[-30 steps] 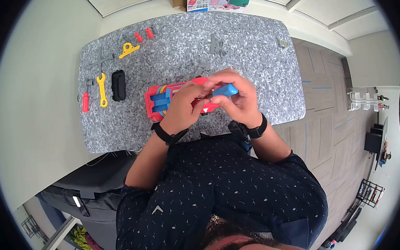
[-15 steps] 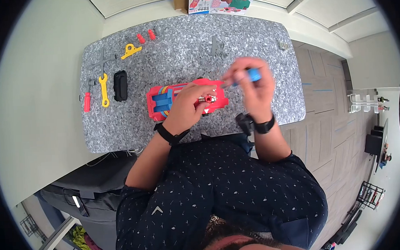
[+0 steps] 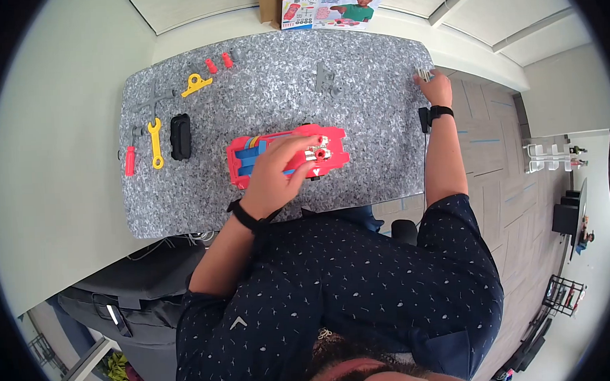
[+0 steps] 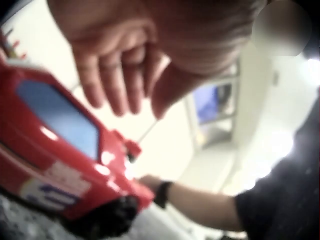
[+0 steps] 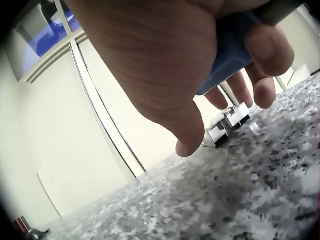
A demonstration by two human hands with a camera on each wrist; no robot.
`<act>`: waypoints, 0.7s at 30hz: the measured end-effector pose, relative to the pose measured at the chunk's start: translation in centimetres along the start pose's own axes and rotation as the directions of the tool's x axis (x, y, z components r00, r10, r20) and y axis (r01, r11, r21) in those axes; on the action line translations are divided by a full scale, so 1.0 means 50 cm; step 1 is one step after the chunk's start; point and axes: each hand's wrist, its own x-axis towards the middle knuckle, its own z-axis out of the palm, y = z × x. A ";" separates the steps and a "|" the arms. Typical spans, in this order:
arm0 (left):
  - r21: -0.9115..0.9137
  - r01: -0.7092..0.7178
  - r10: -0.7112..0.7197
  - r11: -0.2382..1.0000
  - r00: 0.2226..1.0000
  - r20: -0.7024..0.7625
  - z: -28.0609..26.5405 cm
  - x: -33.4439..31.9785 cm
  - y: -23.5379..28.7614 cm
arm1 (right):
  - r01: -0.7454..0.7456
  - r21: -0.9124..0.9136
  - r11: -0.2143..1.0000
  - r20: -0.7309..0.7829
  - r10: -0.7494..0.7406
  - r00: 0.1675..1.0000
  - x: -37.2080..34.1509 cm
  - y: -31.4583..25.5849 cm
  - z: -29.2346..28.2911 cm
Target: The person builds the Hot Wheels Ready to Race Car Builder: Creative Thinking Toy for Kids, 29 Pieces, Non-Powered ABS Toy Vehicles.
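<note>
A red toy car [image 3: 333, 163] with blue windows lies on the speckled table, a silver engine piece with a red part [image 3: 321, 154] showing near its right end. Over the car my left hand [image 3: 275, 175] hovers, fingers extended and holding nothing; the left wrist view shows its fingers above the car's side. At the table's far right edge, my right hand [image 3: 437, 89] reaches down to small silver pieces [image 5: 227, 124]. Tucked between its palm and fingers is a blue-handled screwdriver [image 5: 227, 55], its dark shaft pointing up and away. The thumb and fingertips are around the silver pieces.
On the left lie a yellow wrench [image 3: 156, 144], a black tray-like part [image 3: 181, 137], a red-handled tool [image 3: 130, 161], a grey cross-shaped tool [image 3: 155, 100], a yellow part [image 3: 195, 84] and red pieces [image 3: 227, 60]. Grey parts [image 3: 326, 79] lie behind the car; a box [image 3: 331, 9] stands beyond.
My right hand has pulled the blue-handled screwdriver away from the car and moved to the silver pieces at the far right. The left hand has stayed over the car, its fingers lifting a little.
</note>
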 end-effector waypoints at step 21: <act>0.182 0.254 -0.261 0.950 0.965 0.014 -0.166 -0.146 -0.098 | 0.605 0.637 0.477 0.174 -0.854 0.490 -0.515 -0.625 -0.245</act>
